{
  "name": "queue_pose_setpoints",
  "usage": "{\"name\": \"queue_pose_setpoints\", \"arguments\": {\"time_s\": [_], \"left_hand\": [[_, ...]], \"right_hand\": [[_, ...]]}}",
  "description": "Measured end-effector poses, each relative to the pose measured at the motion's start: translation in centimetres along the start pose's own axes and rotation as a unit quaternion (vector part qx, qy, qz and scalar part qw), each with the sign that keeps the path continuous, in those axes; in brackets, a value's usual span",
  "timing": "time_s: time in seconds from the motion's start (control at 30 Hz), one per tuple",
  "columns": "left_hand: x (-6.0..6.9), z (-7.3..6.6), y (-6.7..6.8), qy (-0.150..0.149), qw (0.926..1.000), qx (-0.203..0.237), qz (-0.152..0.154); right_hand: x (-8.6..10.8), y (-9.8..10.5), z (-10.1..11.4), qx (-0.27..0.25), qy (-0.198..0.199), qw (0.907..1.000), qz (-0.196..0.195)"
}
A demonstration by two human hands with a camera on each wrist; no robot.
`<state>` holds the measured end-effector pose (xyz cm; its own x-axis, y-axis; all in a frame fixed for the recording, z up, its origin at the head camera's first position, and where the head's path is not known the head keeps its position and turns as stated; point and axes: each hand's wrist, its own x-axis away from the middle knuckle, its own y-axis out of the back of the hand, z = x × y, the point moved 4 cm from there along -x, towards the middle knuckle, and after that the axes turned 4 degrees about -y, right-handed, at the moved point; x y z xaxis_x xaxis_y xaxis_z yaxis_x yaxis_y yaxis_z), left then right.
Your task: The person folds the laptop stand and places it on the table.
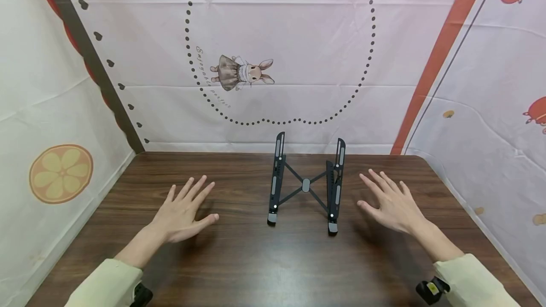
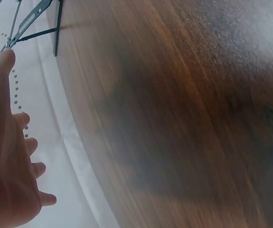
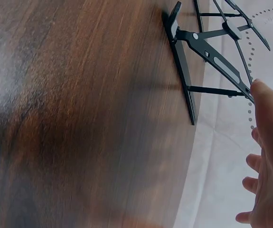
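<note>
A black folding laptop stand (image 1: 305,185) with grey pads and a crossed brace stands unfolded on the brown wooden table (image 1: 239,259). To its left my left hand (image 1: 183,214) hovers above the table, fingers spread and straight, holding nothing. My right hand (image 1: 392,203) is on the other side, nearer to the stand, likewise spread and holding nothing. Neither hand touches the stand. In the right wrist view the raised arms of the laptop stand (image 3: 214,59) show from the side, apart from the right hand (image 3: 271,156). Only part of the stand (image 2: 36,34) appears in the left wrist view.
White printed cloth (image 1: 281,37) hangs behind the table, with a rabbit picture (image 1: 241,72) and dotted lines. More cloth covers the left side (image 1: 64,245) and the right side (image 1: 490,146). The table's far edge lies just behind the stand.
</note>
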<state>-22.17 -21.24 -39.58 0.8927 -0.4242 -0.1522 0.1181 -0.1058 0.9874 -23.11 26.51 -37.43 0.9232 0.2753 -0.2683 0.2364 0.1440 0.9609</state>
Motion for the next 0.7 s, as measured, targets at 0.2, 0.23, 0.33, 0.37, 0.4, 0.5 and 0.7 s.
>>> {"name": "queue_pose_setpoints", "arguments": {"time_s": [0.2, 0.23, 0.33, 0.37, 0.4, 0.5, 0.7], "left_hand": [[-0.3, 0.0, -0.3, 0.001, 0.9998, 0.016, -0.009], [-0.3, 0.0, -0.3, 0.002, 0.9997, 0.020, -0.011], [-0.5, -0.1, -0.5, 0.002, 0.9994, 0.031, -0.016], [-0.6, -0.1, -0.6, 0.002, 0.9993, 0.034, -0.017], [-0.8, -0.2, -0.7, 0.002, 0.9991, 0.038, -0.018], [-1.1, -0.4, -0.8, 0.000, 0.9986, 0.048, -0.021], [-1.9, -0.7, -1.0, 0.001, 0.9973, 0.065, -0.033]], "right_hand": [[-0.1, -0.1, 0.0, -0.004, -0.003, 1.0000, -0.006], [-0.1, -0.1, 0.0, -0.006, -0.003, 0.9999, -0.008], [-0.2, -0.2, 0.0, -0.015, -0.005, 0.9998, -0.014], [-0.2, -0.2, 0.0, -0.020, -0.007, 0.9997, -0.016], [-0.3, -0.3, -0.1, -0.023, -0.009, 0.9996, -0.017], [-0.4, -0.4, -0.1, -0.037, -0.015, 0.9990, -0.020], [-0.9, -0.6, 0.0, -0.078, -0.016, 0.9962, -0.034]]}}
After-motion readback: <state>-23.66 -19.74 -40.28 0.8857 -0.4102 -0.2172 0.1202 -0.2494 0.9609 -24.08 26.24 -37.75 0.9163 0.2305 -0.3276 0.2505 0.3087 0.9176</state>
